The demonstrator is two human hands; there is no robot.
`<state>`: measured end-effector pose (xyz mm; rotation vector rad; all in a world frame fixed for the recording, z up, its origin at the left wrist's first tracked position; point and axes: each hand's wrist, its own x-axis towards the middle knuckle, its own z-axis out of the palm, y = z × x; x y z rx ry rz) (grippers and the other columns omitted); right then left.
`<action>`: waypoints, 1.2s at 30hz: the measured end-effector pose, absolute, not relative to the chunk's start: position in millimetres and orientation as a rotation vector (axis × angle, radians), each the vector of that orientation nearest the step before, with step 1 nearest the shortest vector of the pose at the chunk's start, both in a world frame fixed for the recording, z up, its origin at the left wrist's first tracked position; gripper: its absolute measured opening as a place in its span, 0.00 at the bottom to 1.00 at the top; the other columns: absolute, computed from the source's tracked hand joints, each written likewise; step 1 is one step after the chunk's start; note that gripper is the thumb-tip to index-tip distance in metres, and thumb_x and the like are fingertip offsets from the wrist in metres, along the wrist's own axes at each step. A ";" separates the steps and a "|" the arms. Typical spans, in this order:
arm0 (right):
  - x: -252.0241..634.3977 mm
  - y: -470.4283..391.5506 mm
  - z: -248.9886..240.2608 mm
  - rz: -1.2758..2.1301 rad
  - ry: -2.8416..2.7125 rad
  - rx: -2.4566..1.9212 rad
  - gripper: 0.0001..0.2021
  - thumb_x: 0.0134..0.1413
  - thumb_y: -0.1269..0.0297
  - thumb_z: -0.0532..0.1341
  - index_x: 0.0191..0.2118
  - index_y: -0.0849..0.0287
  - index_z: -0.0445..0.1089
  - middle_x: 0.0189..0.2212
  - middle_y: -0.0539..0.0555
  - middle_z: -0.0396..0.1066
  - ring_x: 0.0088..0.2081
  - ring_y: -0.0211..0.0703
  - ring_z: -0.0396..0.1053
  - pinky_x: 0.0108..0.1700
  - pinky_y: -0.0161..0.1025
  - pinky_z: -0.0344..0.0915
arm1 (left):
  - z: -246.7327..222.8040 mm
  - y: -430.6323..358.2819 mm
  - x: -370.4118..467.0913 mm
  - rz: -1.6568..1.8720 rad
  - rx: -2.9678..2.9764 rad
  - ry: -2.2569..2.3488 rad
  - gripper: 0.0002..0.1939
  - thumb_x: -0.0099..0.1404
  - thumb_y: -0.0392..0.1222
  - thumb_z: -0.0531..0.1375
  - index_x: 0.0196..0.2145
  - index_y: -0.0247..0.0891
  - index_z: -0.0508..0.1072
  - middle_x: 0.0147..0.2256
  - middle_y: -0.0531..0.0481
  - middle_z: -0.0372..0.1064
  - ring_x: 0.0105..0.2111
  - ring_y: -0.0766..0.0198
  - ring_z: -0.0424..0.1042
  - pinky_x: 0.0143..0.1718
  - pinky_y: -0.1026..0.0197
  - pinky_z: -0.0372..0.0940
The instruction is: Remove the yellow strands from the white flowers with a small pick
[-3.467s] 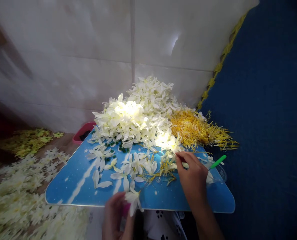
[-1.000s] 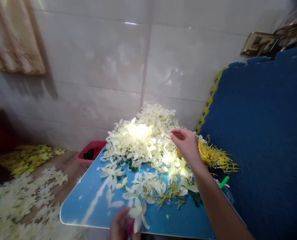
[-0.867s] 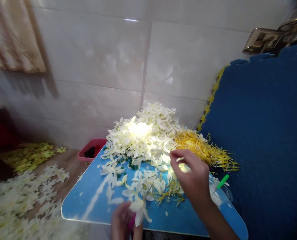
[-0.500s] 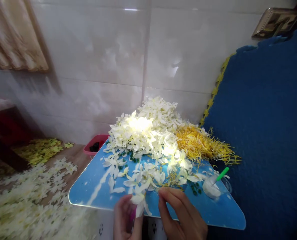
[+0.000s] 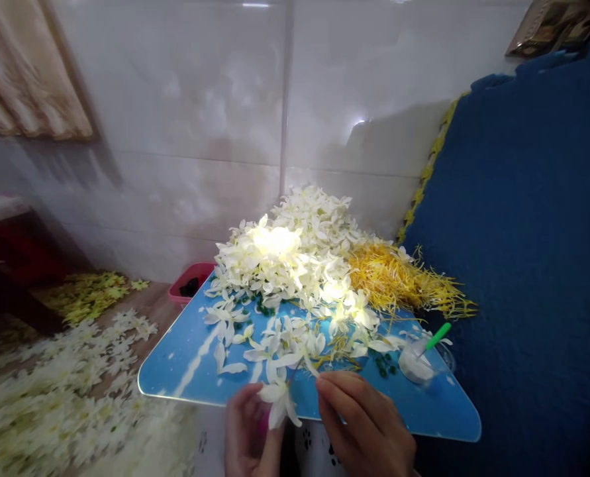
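Note:
At the front edge of the blue tabletop, my left hand (image 5: 249, 430) is closed around a white petalled flower (image 5: 277, 400), which sticks up between thumb and fingers. Something pink (image 5: 263, 421) shows in that palm, mostly hidden. To its right, my right hand (image 5: 361, 417) is closed in a pinch of thumb and forefinger. A white petal tip reaches its fingertips; what the pinch holds is too small to make out. Loose white flowers (image 5: 289, 344) and a few yellow strands (image 5: 342, 351) lie just beyond both hands.
A large heap of white flowers (image 5: 314, 225) stands on the blue table (image 5: 195, 371), beside a pile of yellow strands (image 5: 398, 278). A small cup of white paste (image 5: 416, 368) with a green-handled stick (image 5: 438, 336) sits right. A pink basket (image 5: 190, 275) and more flowers (image 5: 51, 397) lie left.
The view has tilted slightly, so the table appears a little higher. Both hands keep nearly the same pose, the left still with the white flower, the right still pinching.

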<state>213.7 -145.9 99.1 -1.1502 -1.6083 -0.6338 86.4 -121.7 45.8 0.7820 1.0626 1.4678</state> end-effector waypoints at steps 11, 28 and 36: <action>214.7 -165.1 90.3 -0.527 -1.744 -1.109 0.06 0.60 0.75 0.60 0.40 0.63 0.75 0.29 0.55 0.81 0.34 0.39 0.80 0.39 0.30 0.77 | 52.3 -125.1 84.6 1.316 0.574 0.819 0.30 0.48 0.50 0.74 0.45 0.45 0.67 0.32 0.54 0.77 0.30 0.66 0.75 0.33 0.70 0.65; 222.7 -165.5 79.3 -0.503 -1.742 -1.070 0.04 0.60 0.73 0.62 0.37 0.62 0.75 0.28 0.53 0.82 0.31 0.40 0.81 0.36 0.30 0.77 | 46.3 -125.1 87.6 1.252 0.407 0.704 0.28 0.44 0.48 0.76 0.41 0.45 0.69 0.25 0.57 0.70 0.22 0.68 0.69 0.28 0.65 0.64; 235.2 -160.2 68.8 -0.105 -1.640 -0.998 0.14 0.61 0.57 0.61 0.47 0.61 0.73 0.34 0.58 0.78 0.42 0.50 0.77 0.43 0.44 0.75 | 49.4 -125.0 86.9 1.241 0.463 0.714 0.34 0.38 0.47 0.78 0.42 0.46 0.69 0.27 0.57 0.71 0.24 0.67 0.70 0.27 0.67 0.63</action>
